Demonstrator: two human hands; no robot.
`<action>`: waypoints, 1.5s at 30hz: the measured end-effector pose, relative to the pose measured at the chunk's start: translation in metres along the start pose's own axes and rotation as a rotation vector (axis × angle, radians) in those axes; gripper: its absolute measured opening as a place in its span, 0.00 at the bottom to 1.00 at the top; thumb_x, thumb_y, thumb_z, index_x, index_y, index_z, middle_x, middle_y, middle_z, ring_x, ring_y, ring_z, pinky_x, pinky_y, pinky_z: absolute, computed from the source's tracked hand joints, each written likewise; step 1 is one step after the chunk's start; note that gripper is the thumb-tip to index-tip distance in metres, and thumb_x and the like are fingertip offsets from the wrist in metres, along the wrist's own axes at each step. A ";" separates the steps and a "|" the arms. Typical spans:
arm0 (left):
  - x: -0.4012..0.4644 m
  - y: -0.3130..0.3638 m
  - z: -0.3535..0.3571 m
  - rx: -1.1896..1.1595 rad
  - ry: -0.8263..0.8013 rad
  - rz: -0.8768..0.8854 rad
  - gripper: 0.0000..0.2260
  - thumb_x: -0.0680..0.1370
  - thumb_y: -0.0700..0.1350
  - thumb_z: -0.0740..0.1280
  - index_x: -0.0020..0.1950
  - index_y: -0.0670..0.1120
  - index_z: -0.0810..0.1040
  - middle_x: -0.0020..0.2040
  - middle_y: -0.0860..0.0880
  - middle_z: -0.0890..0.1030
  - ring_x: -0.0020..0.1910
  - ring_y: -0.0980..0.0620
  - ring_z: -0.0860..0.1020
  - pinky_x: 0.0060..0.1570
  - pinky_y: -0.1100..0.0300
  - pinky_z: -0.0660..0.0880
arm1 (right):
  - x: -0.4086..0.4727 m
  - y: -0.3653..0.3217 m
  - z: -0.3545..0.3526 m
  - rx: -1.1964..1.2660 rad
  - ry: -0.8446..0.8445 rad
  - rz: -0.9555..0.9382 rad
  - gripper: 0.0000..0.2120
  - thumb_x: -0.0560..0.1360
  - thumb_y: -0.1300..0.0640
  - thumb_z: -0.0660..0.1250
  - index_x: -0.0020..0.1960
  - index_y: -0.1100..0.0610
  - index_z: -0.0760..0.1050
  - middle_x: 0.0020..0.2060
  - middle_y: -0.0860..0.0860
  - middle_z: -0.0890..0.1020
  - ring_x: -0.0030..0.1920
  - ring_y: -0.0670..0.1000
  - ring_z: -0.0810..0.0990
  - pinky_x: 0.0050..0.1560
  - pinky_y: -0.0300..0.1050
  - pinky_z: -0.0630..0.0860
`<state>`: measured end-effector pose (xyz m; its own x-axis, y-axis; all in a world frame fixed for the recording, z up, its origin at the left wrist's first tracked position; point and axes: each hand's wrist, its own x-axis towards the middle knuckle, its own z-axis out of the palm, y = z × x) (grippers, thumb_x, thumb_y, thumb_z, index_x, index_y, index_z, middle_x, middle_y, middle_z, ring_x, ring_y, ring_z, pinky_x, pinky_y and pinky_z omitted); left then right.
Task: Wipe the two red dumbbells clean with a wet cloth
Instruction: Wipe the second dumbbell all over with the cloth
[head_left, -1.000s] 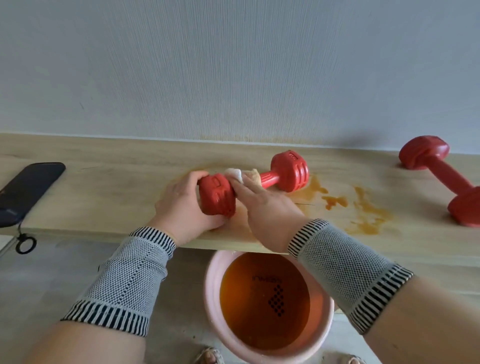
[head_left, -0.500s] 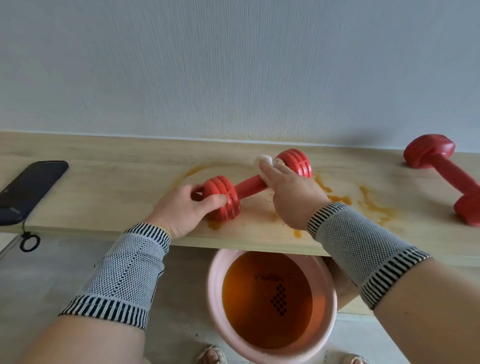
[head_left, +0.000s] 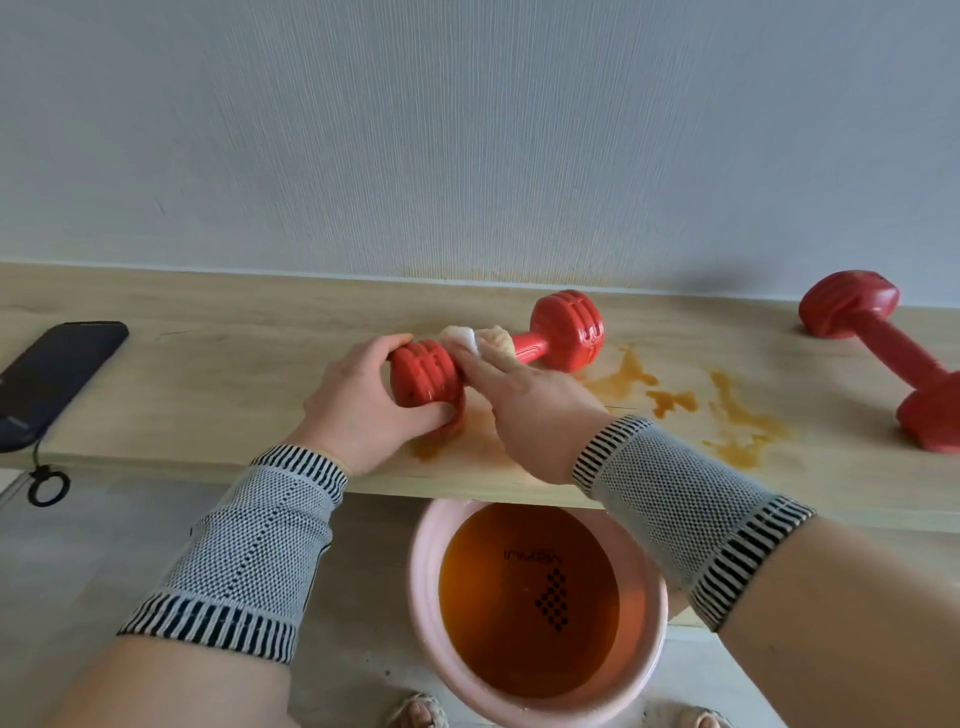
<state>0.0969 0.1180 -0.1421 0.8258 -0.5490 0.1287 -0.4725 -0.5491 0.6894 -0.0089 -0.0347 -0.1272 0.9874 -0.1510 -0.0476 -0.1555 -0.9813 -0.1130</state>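
On the wooden shelf (head_left: 208, 395), near its middle, one red dumbbell (head_left: 545, 338) is steadied at its near-left head by the left hand (head_left: 358, 410), fingers clasped round it. The cloth (head_left: 480, 340) is pressed against the handle by the fingers of the right hand (head_left: 535, 410). Orange puddles (head_left: 727, 415) are spread just right of it. The second dumbbell (head_left: 893, 353) is lain far right. A dark phone (head_left: 52, 379) is seen far left, and a pink bucket (head_left: 426, 597) of orange water below the shelf edge.
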 end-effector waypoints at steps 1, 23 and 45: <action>0.001 -0.002 0.000 -0.011 0.000 -0.007 0.44 0.58 0.65 0.76 0.71 0.54 0.69 0.68 0.53 0.74 0.67 0.51 0.71 0.69 0.52 0.66 | -0.001 0.005 -0.001 0.005 0.022 0.069 0.37 0.78 0.65 0.55 0.79 0.48 0.40 0.79 0.52 0.47 0.59 0.62 0.78 0.54 0.54 0.77; 0.012 -0.008 0.003 -0.162 0.081 -0.158 0.22 0.69 0.58 0.75 0.58 0.50 0.79 0.49 0.55 0.81 0.52 0.53 0.79 0.54 0.59 0.72 | -0.008 -0.018 0.005 0.358 0.138 0.065 0.34 0.76 0.66 0.57 0.78 0.47 0.53 0.76 0.48 0.62 0.65 0.56 0.75 0.61 0.49 0.74; 0.009 -0.005 0.003 -0.101 0.075 -0.085 0.30 0.66 0.59 0.76 0.63 0.50 0.76 0.62 0.52 0.79 0.62 0.51 0.76 0.64 0.55 0.70 | 0.005 -0.007 0.007 1.837 0.180 0.648 0.08 0.73 0.69 0.60 0.45 0.68 0.78 0.38 0.61 0.78 0.32 0.56 0.78 0.33 0.49 0.76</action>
<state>0.1056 0.1140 -0.1470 0.8840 -0.4527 0.1167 -0.3694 -0.5233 0.7679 -0.0026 -0.0273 -0.1338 0.7505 -0.5036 -0.4279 -0.1560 0.4943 -0.8552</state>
